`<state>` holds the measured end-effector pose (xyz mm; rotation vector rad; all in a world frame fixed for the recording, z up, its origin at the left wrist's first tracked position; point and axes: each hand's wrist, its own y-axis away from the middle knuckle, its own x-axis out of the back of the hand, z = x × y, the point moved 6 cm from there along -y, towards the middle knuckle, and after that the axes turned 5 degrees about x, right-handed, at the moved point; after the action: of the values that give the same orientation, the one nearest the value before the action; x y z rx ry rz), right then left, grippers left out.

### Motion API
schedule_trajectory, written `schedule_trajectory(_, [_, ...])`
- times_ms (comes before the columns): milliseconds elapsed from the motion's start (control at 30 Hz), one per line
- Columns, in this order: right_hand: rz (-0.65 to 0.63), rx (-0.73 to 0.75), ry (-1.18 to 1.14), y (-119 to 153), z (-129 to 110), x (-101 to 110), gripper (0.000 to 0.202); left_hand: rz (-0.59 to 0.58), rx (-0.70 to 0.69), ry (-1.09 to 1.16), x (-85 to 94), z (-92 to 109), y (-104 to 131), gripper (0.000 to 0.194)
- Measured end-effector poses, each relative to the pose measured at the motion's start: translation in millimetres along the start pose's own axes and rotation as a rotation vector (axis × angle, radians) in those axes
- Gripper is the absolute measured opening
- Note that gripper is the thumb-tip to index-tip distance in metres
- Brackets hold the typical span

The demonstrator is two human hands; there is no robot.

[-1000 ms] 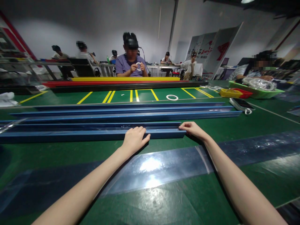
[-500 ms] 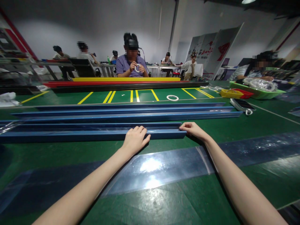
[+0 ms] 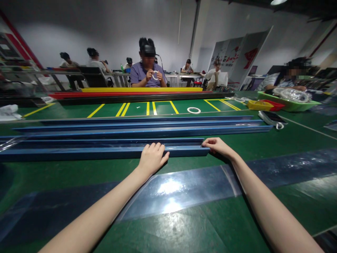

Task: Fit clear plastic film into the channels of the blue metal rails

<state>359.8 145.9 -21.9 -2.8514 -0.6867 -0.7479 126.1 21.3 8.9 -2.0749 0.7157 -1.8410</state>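
The left hand, near the centre of the frame, lies over the near wall of the nearest blue channel, thumb spread towards the viewer; whether it clamps or merely presses, I cannot tell. The right hand, well apart from it, has thumb and fingertips drawn together at the channel's right end; what sits between them is hidden.

If the 2 hands push unevenly, the channel could skew or slide on the smooth green table; a hard pinch at the end could scratch or bend the rim.

The channel's open side faces up. Its long axis runs left to right, nearly level, from the left edge of the frame to just right of centre, where its end points right.

Clear film crosses it at far left. Below lies a glossy transparent strip, rising rightward. Beyond are more blue channels, roughly parallel, then a white ring and, at upper right, a green tray.
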Motion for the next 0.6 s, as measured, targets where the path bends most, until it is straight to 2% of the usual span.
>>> schedule_trajectory(600, [0.011, 0.019, 0.014, -2.5, 2.2, -1.0, 0.029, 0.0, 0.017, -0.002, 1.3, 0.1, 0.4, 0.032])
